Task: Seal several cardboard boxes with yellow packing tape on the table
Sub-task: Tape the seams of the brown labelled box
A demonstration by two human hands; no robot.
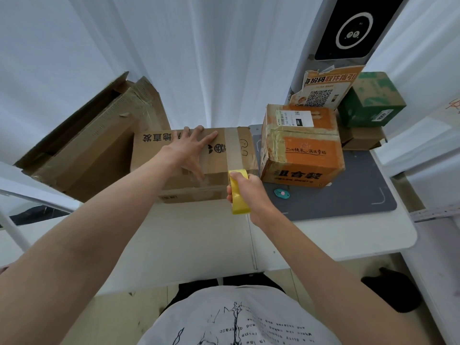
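Left hand (pixel 191 148) lies flat, fingers spread straight, pressing on top of the brown box (pixel 174 158) at mid surface (pixel 199 235). Right hand (pixel 249 192) grips the yellow tape roll (pixel 239 195), fingers curled round it, at the box's near right edge. A tape strip (pixel 231 148) runs from the roll up across the box top, right of the left hand. Orange box (pixel 302 145) sits just right of the brown box, on a grey mat (pixel 348 195), white label on top. Small teal cutter (pixel 281 193) lies on the mat in front of the orange box. Green box (pixel 371 100) sits at far right atop another brown carton (pixel 361 138). Big opened carton (pixel 87 143) leans at left, touching the brown box. QR sign (pixel 323 90) stands behind the orange box.
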